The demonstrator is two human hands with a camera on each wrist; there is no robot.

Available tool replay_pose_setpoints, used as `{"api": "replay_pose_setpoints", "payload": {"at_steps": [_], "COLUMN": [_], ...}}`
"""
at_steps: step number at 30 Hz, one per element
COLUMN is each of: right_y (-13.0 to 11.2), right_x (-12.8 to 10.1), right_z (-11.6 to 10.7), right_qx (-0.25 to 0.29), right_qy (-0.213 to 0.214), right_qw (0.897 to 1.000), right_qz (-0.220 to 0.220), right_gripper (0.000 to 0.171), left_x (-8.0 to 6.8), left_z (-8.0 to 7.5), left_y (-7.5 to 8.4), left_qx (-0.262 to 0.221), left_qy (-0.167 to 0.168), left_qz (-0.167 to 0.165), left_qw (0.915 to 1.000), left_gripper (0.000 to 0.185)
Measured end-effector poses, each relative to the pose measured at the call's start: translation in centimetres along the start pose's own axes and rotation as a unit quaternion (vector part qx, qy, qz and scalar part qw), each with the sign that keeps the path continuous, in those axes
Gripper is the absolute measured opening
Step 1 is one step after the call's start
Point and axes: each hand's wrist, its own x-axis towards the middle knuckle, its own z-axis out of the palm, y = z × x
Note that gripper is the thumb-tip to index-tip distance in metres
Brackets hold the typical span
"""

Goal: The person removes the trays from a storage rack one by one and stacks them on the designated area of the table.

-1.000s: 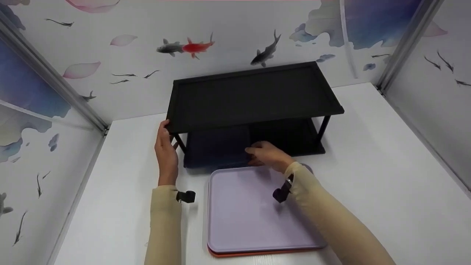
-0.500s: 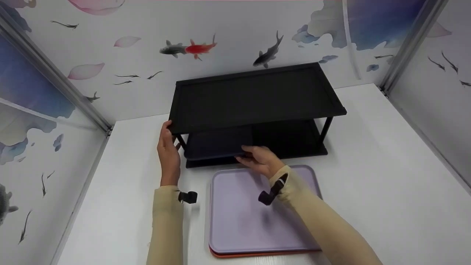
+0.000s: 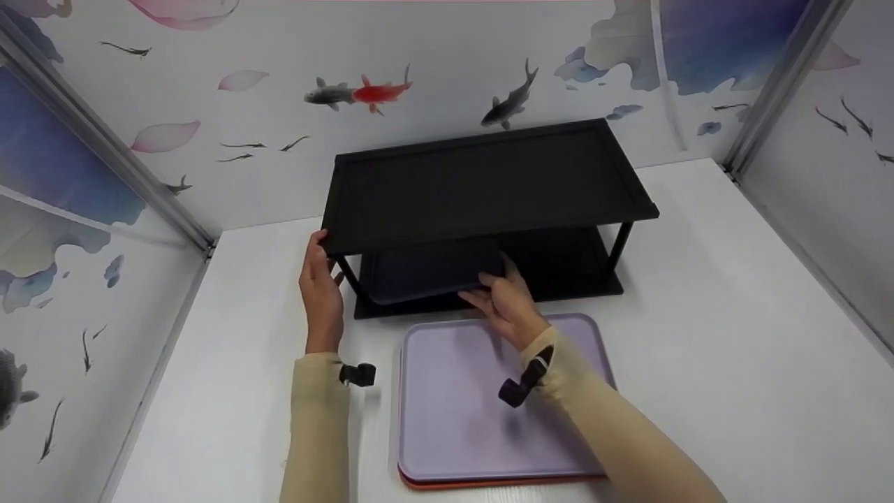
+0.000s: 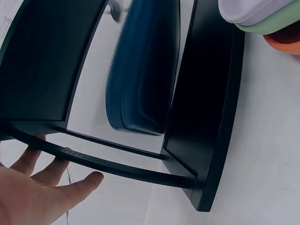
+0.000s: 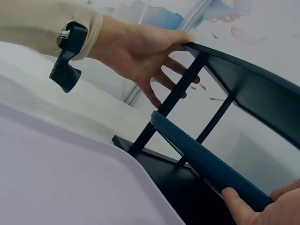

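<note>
A dark blue tray (image 3: 433,272) is held in the lower level of a black two-tier rack (image 3: 489,185), its front edge raised off the lower shelf. My right hand (image 3: 510,304) grips the tray at its front right corner, the thumb on top; in the right wrist view, the tray (image 5: 211,161) sits tilted between the shelves. At the rack's left front corner, my left hand (image 3: 323,300) rests against the upper shelf and post, fingers extended; the left wrist view shows its fingertips at the side bar (image 4: 93,162).
A lavender tray (image 3: 489,412) tops a stack in front of the rack, with green (image 4: 276,23) and orange (image 4: 286,46) trays beneath. White walls printed with fish stand behind and beside the white table (image 3: 733,335).
The blue tray has come up off the lower shelf and shifted slightly right. My right hand moved from beside its front right corner to gripping it. The left hand stays at the rack.
</note>
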Motion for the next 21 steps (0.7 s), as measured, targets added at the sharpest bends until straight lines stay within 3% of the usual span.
{"api": "replay_pose_setpoints", "payload": {"at_steps": [14, 21], "right_y": [-2.2, -3.4], "right_x": [-5.7, -8.4], "right_z": [-4.4, -6.8], "right_qx": [-0.087, -0.110], "right_qy": [-0.056, -0.056], "right_qw": [0.993, 0.990], "right_qz": [-0.054, -0.068], "right_gripper": [0.066, 0.063], "left_x": [-0.1, 0.1], "left_z": [0.0, 0.1], "left_y": [-0.2, -0.3], "left_qx": [0.003, -0.007], "left_qy": [-0.003, -0.001], "left_qz": [-0.009, -0.002], "left_qw": [1.0000, 1.0000], "left_gripper": [0.049, 0.048]}}
